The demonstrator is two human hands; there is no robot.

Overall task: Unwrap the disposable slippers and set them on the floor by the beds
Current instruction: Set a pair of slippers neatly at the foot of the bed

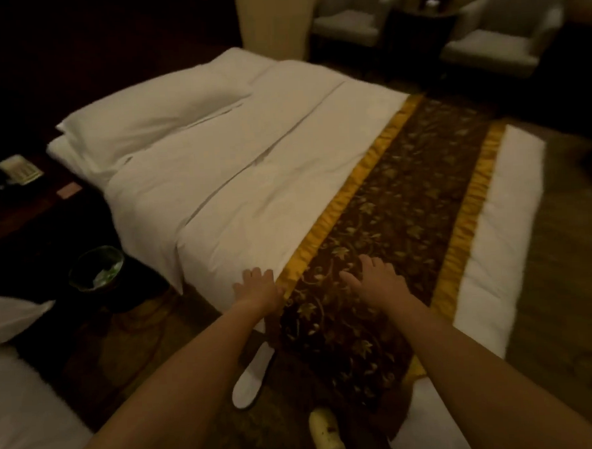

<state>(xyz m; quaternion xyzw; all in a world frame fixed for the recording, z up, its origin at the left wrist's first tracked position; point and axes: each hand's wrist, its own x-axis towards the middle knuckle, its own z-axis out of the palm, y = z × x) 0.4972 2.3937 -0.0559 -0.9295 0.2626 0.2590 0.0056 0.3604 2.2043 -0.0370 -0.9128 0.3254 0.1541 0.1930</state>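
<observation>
A white disposable slipper [252,375] lies on the carpet beside the near edge of the bed [237,165], partly under my left forearm. My left hand [256,287] rests flat on the white duvet at the gold edge of the bed runner [400,226], fingers apart, holding nothing. My right hand [375,278] lies spread on the brown patterned runner, also holding nothing. No wrapper is visible.
My shoe [325,433] stands on the carpet near the bottom. A dark waste bin [96,268] sits left of the bed by a nightstand with a phone [19,170]. A second bed [20,399] fills the lower left. Two armchairs [503,42] stand at the back.
</observation>
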